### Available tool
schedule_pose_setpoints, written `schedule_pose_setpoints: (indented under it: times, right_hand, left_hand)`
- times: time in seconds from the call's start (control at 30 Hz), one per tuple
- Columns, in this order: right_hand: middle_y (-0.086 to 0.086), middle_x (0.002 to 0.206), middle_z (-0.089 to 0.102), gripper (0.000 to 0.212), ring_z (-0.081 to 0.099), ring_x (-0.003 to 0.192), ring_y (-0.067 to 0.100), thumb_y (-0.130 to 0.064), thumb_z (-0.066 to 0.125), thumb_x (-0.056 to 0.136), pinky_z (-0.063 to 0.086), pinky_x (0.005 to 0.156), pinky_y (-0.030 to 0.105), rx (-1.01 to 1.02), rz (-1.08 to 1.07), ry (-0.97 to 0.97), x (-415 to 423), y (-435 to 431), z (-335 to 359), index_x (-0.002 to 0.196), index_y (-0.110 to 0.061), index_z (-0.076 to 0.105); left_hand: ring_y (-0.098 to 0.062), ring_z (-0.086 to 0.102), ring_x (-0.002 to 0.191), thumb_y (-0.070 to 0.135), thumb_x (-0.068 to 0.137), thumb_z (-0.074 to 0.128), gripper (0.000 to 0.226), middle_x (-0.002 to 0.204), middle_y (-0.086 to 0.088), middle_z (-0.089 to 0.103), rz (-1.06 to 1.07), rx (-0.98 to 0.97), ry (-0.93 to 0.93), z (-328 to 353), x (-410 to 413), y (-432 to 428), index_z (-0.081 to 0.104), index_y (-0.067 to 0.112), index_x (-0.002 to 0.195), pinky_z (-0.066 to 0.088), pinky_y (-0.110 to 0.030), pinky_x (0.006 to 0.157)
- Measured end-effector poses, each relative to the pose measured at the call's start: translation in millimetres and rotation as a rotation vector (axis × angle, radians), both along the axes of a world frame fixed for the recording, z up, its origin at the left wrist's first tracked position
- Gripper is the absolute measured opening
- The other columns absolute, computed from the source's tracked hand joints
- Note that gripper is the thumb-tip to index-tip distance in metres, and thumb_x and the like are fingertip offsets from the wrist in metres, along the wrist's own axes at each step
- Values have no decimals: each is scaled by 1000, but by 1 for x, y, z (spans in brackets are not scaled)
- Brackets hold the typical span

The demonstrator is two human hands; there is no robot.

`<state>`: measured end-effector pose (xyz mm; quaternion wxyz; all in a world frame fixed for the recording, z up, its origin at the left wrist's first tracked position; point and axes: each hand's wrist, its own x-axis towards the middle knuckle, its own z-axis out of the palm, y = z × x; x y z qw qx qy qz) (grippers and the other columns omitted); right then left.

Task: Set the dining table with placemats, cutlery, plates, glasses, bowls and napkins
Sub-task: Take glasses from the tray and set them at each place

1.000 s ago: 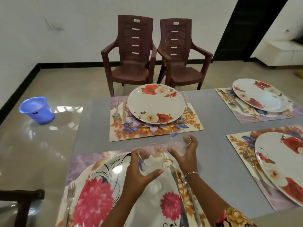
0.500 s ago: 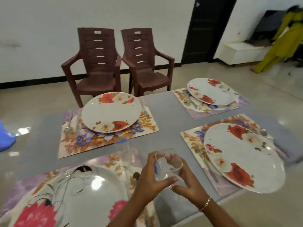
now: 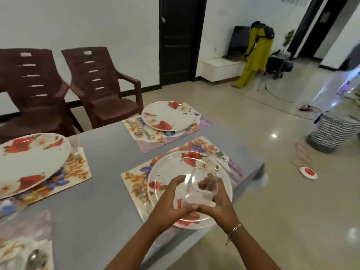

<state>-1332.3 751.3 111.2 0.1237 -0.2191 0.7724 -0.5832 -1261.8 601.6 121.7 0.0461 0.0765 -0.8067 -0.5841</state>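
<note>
Holding item: one clear glass, cupped between the left hand and the right hand, with the fingers of both curled round its sides and the thumbs meeting under its base. Position: lower centre of the frame, raised above the flowered plate that sits on a floral placemat; not yet set down. Adjacent: a spoon on the mat just beyond the plate, toward the right edge of the grey tabletop. Other settings: a plate on a mat at upper centre and another at the left edge, each well apart from the hands. Hazards, as judged: the glass is smooth and nearly invisible against the plate, so lowering it onto the sloped rim could leave it tilted and liable to topple. The free strip of mat beside the spoon lies close to the tabletop's edge; a careless placement there could nudge the spoon or send the glass to the floor.
</note>
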Motion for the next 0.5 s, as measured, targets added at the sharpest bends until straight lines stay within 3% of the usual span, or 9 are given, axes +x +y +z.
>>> schedule_pose_setpoints:
  times: [0.1,0.17,0.27,0.33,0.43,0.5]
  right_hand:
    - [-3,112,58,86,57,104,3,-47,77,43,48,75,9,-42,-116,-1,-44,20,1,117,-20,42]
    - [-5,109,57,76,57,103,7,-41,81,45,50,78,17,-35,-150,21,-77,26,4,108,-26,42]
    - [-1,104,55,63,56,99,15,-9,86,57,50,76,18,-31,-166,57,-131,18,3,97,-27,40]
    - [6,104,52,61,55,97,18,2,81,62,49,78,20,-31,-189,64,-166,5,-2,100,-21,39]
    - [3,99,49,64,52,91,18,2,81,62,47,82,31,4,-233,42,-214,-18,-12,104,-15,35]
    - [4,97,48,66,51,91,20,1,82,61,44,79,31,41,-268,41,-242,-31,-21,104,-14,34]
  left_hand:
    - [4,36,116,56,63,60,63,128,26,34,60,-18,-20,-10,-30,1,33,41,119,29,-18,99]
    - [5,36,116,56,64,59,65,126,27,36,116,-32,-10,-14,-50,-2,33,41,122,30,-19,97]
    - [2,35,119,56,68,60,74,131,21,37,189,-45,-13,-20,-82,-9,32,33,132,30,-18,96]
    - [0,36,120,55,72,62,68,132,17,38,217,-33,-14,-22,-104,-14,34,33,130,29,-18,97]
    - [-3,40,119,53,71,61,55,127,17,41,260,-2,-19,-25,-137,-18,33,42,118,31,-20,96]
    - [-1,39,116,48,78,66,56,126,18,40,268,-9,-46,-25,-154,-20,30,42,120,31,-19,95]
